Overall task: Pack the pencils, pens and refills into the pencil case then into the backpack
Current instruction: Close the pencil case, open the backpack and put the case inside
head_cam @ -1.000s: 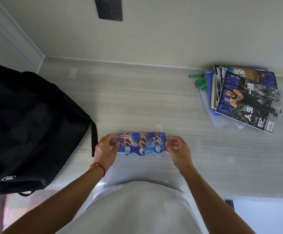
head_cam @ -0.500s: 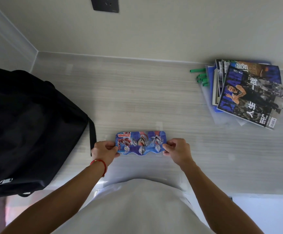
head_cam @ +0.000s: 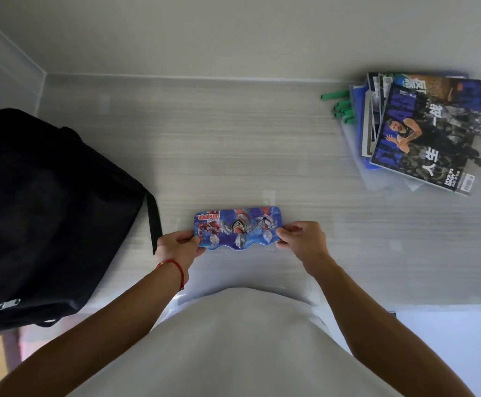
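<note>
Pale wood-grain desk (head_cam: 233, 156) against a plain cream wall, meeting a side wall at the far left corner. Black backpack (head_cam: 47, 210) lying flat across the left of the desk, largest thing in view, strap hanging off its right edge, a silver zip pull near its lower corner; whether open or zipped, cannot tell, nor anything of its contents. Stack of magazines (head_cam: 425, 130) fanned at the far right, over a clear plastic folder, with green pen ends (head_cam: 339, 106) poking out from beneath at the left. Blue cartoon-printed tin pencil case (head_cam: 236, 229) at the desk's near middle, between backpack and magazines, lid shut, contents hidden. Left hand (head_cam: 177, 247) pinching the case's left end, a red string bracelet (head_cam: 173, 267) on the wrist. Right hand (head_cam: 302, 239) pinching the right end, fingertips curled over the lid's corner.
</note>
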`<act>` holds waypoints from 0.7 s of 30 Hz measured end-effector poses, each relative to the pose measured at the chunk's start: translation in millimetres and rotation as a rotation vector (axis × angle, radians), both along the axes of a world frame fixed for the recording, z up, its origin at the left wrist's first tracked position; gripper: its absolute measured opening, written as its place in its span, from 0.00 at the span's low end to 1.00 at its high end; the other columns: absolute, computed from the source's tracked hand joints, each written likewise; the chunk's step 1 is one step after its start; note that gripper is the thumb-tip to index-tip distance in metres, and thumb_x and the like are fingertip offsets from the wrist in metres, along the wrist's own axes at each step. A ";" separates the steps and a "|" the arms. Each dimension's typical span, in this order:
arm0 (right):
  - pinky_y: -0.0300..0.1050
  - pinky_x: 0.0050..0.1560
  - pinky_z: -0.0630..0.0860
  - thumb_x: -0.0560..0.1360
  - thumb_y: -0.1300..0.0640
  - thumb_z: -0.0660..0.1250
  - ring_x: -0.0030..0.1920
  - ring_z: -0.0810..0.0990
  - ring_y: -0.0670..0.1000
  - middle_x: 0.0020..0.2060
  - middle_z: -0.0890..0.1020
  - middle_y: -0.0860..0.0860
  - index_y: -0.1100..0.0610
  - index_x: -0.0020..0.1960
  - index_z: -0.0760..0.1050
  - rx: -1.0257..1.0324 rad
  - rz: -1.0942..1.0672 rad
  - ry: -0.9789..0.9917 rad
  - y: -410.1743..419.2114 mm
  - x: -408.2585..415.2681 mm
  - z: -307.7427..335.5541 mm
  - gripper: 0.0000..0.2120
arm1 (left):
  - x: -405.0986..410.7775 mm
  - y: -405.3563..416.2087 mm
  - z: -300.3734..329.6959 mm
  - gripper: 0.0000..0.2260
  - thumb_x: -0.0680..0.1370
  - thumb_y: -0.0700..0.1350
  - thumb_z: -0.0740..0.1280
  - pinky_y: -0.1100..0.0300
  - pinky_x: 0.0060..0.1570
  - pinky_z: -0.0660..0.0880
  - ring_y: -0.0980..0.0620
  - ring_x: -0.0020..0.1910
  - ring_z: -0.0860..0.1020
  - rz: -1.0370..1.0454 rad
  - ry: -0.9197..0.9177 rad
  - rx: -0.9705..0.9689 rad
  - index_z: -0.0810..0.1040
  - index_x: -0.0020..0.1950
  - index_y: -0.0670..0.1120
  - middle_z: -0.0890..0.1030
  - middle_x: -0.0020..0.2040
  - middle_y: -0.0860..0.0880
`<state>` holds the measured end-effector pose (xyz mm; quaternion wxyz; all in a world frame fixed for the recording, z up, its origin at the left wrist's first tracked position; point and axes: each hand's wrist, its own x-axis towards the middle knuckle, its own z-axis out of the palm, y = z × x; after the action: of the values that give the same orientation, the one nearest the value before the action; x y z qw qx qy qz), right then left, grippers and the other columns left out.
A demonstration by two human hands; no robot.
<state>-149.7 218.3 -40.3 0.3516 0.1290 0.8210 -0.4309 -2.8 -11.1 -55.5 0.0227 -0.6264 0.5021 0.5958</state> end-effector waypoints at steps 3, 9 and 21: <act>0.38 0.32 0.83 0.71 0.56 0.79 0.31 0.88 0.49 0.30 0.87 0.50 0.61 0.44 0.83 0.028 -0.014 -0.086 -7.6 -1.6 -0.4 0.09 | 0.7 3.1 7.9 0.06 0.75 0.35 0.72 0.55 0.43 0.82 0.48 0.38 0.87 0.134 0.072 0.181 0.81 0.50 0.43 0.86 0.45 0.43; 0.56 0.50 0.86 0.70 0.53 0.81 0.36 0.89 0.53 0.40 0.88 0.56 0.62 0.52 0.76 -0.037 0.010 -0.122 -10.6 13.7 -2.3 0.19 | 3.5 6.8 10.8 0.09 0.73 0.34 0.74 0.53 0.43 0.82 0.41 0.45 0.86 0.135 0.101 0.184 0.79 0.51 0.40 0.85 0.48 0.39; 0.51 0.45 0.87 0.73 0.47 0.76 0.32 0.88 0.49 0.34 0.88 0.51 0.59 0.47 0.81 0.019 0.280 0.046 -2.5 9.2 0.2 0.15 | 8.0 -1.2 5.9 0.10 0.71 0.33 0.75 0.58 0.35 0.83 0.42 0.41 0.87 0.105 0.087 0.172 0.80 0.50 0.40 0.85 0.46 0.40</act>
<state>-140.5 215.8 -40.1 0.3883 0.0065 0.8428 -0.3727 5.2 -12.3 -49.7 0.0231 -0.6211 0.4162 0.6637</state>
